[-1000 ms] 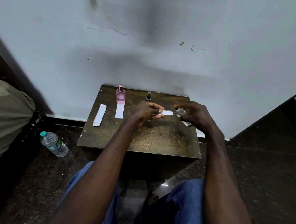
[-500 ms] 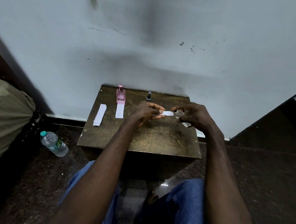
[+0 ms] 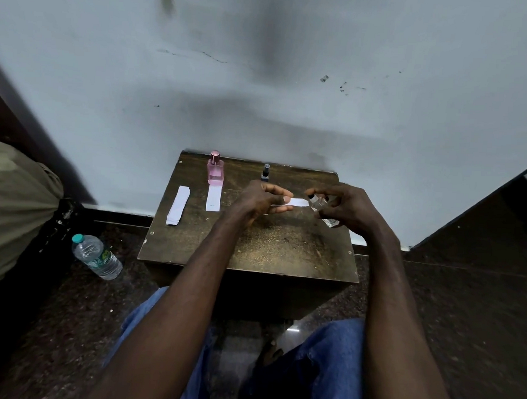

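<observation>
— Where are the hands?
— Over the table (image 3: 253,253). The left hand (image 3: 257,200) pinches a paper strip (image 3: 297,202); the right hand (image 3: 352,208) grips a small clear bottle (image 3: 318,203), its top just beside the strip's end.
— And farther back?
— A spare strip (image 3: 213,198) lies flat, touching a pink bottle (image 3: 215,169); a dark bottle (image 3: 265,172) stands near the wall.

Dim, shadowy — edges warped, blurred
</observation>
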